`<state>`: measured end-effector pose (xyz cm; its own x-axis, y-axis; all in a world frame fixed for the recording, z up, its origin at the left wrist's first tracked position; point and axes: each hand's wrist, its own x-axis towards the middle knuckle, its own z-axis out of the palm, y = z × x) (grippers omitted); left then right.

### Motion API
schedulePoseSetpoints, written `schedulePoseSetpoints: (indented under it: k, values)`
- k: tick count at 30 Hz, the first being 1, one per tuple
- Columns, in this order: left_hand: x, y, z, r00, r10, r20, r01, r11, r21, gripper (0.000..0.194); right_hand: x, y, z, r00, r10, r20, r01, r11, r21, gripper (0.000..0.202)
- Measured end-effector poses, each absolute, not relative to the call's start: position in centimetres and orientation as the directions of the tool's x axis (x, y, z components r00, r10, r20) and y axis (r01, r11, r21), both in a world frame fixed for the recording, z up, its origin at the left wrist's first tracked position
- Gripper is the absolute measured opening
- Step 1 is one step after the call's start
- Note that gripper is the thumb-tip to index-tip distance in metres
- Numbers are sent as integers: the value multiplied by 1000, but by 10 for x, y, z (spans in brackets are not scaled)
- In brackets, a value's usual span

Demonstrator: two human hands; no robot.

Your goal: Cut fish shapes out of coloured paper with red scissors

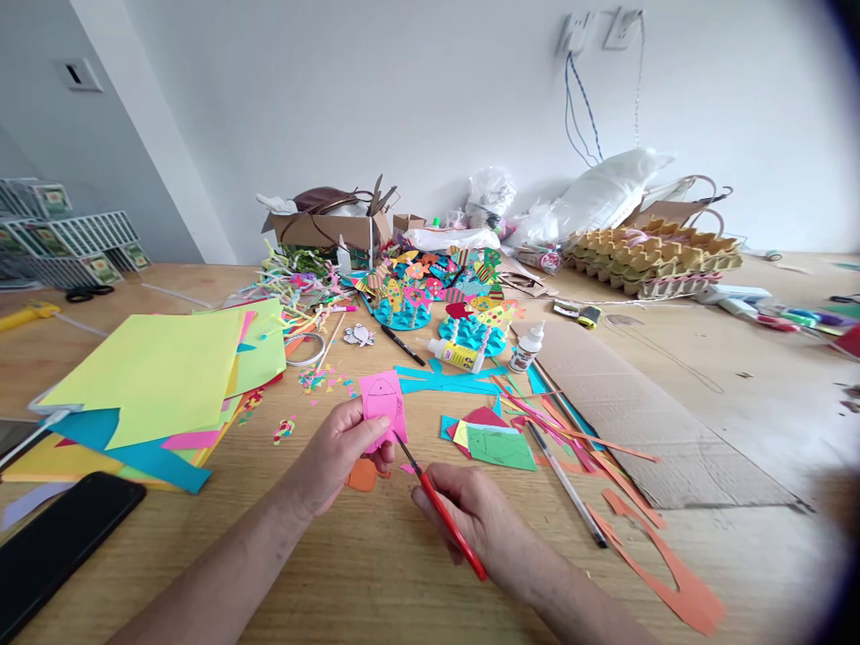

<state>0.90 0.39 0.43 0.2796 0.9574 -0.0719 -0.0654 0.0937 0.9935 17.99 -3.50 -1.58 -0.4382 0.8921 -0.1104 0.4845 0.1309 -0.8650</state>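
A pink piece of paper (374, 405) with a fish drawn on it is pinched between the thumb and fingers of my left hand (349, 439). Red-handled scissors (440, 511) sit in my right hand (474, 515), their blade tips touching the paper's lower right edge. Below the paper, an orange paper cutout (361, 476) lies on the table, partly hidden by my left fingers. Right of the paper is a small stack of coloured pieces, with a green one (501, 447) bearing a fish drawing on top.
Yellow paper sheets (154, 358) and a black phone (71, 546) lie at left. Behind my hands stand blue bases (401, 315) with paper fish, a glue bottle (528, 348) and a yellow glue tube (457, 355). A pen (568, 484), orange scraps (678, 582) and cardboard (645, 421) lie at right.
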Motion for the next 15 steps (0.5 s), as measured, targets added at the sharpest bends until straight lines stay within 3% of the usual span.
schedulePoseSetpoints:
  k: [15]
  values:
    - [9,4,2,288,954,-78,-68,102,992,18,180,-36,-12,-441,888,-131,492,118,-863,34]
